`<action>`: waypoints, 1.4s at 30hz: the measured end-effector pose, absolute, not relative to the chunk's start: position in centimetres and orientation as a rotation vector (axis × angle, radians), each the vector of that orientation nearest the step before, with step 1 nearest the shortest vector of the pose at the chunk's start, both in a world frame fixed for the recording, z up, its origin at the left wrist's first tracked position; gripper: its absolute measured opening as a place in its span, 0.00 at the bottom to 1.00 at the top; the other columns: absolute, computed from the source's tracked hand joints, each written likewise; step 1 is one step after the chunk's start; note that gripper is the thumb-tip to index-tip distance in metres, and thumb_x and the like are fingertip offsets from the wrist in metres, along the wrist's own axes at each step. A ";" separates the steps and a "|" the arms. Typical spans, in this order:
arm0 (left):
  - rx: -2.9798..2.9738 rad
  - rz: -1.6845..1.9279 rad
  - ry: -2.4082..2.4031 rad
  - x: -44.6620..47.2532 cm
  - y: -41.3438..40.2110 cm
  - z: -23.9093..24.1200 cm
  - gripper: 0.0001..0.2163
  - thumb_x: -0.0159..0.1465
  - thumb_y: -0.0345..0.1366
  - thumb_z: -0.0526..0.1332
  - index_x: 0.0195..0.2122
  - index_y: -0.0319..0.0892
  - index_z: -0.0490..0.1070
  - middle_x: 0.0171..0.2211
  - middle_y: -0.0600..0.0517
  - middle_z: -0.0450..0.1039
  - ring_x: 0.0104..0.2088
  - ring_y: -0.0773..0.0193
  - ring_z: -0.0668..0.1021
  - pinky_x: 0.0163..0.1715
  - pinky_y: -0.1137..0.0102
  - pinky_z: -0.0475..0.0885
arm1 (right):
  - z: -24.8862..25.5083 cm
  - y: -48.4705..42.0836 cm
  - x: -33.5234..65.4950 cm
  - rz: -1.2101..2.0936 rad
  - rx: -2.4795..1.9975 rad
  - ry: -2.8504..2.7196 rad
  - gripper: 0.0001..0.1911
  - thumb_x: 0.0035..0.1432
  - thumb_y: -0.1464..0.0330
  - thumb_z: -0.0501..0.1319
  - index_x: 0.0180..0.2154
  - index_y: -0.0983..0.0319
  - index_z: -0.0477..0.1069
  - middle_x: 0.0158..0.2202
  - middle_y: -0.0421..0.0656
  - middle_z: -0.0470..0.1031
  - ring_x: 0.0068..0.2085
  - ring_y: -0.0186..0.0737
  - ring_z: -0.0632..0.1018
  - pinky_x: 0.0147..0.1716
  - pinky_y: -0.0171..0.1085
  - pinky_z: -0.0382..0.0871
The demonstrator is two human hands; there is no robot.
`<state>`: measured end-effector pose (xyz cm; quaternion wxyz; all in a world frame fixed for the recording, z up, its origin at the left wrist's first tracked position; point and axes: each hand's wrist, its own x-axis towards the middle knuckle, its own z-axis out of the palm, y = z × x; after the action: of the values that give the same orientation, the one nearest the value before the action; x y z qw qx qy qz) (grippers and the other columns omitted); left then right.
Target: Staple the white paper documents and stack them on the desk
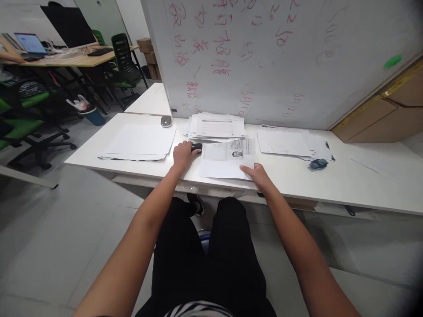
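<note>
My left hand (pixel 182 155) is closed around a small black object (pixel 197 147) on the white table (pixel 346 180), just left of a printed sheet (pixel 224 159) that bears a small photo. On that sheet's near right corner rests my right hand (pixel 256 172), fingers laid flat on the paper. A thick stack of papers (pixel 216 127) lies right behind the sheet, against the whiteboard (pixel 271 57).
A paper pile (pixel 140 141) lies at the left and another (pixel 286 143) at the right. A grey oval object (pixel 166 121) sits near the board and a dark binder clip (pixel 318 164) lies farther right. Desks, a laptop (pixel 31 44) and green chairs (pixel 124 57) fill the left background.
</note>
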<state>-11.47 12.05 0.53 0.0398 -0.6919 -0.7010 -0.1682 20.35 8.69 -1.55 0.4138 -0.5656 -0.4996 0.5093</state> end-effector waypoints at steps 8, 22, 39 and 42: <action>-2.162 -0.610 -2.144 -12.1 12.0 0.3 0.20 0.67 0.52 0.55 0.49 0.41 0.69 0.45 0.42 0.72 0.46 0.49 0.72 0.43 0.61 0.63 | 0.3 9.2 20.8 1.601 -1.315 -1.052 0.19 0.43 0.66 0.73 0.39 0.65 0.76 0.33 0.46 0.81 0.33 0.46 0.80 0.27 0.40 0.78; -2.211 -0.654 -2.118 -12.0 11.6 0.7 0.19 0.67 0.52 0.55 0.48 0.42 0.69 0.45 0.43 0.73 0.45 0.50 0.73 0.41 0.62 0.64 | -0.5 9.4 20.2 1.458 -1.430 -1.163 0.19 0.44 0.62 0.74 0.38 0.63 0.76 0.37 0.48 0.82 0.38 0.49 0.81 0.36 0.41 0.77; -2.182 -0.713 -2.019 -12.8 10.9 0.6 0.17 0.68 0.51 0.54 0.46 0.41 0.68 0.45 0.42 0.71 0.46 0.52 0.74 0.45 0.62 0.67 | 2.5 7.8 19.0 1.606 -1.330 -1.127 0.13 0.45 0.68 0.71 0.36 0.63 0.77 0.40 0.48 0.82 0.42 0.48 0.81 0.40 0.38 0.75; -2.186 -0.655 -2.013 -12.5 10.7 0.6 0.18 0.68 0.51 0.53 0.47 0.41 0.67 0.46 0.42 0.71 0.45 0.52 0.74 0.44 0.62 0.67 | 2.3 7.8 19.3 1.647 -1.278 -1.080 0.15 0.47 0.67 0.70 0.39 0.63 0.75 0.39 0.46 0.82 0.39 0.44 0.81 0.37 0.36 0.75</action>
<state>-12.51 10.73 0.65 0.0490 -0.7175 -0.6607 -0.2150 19.29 7.84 2.28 0.3864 -0.5020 -0.4242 0.6471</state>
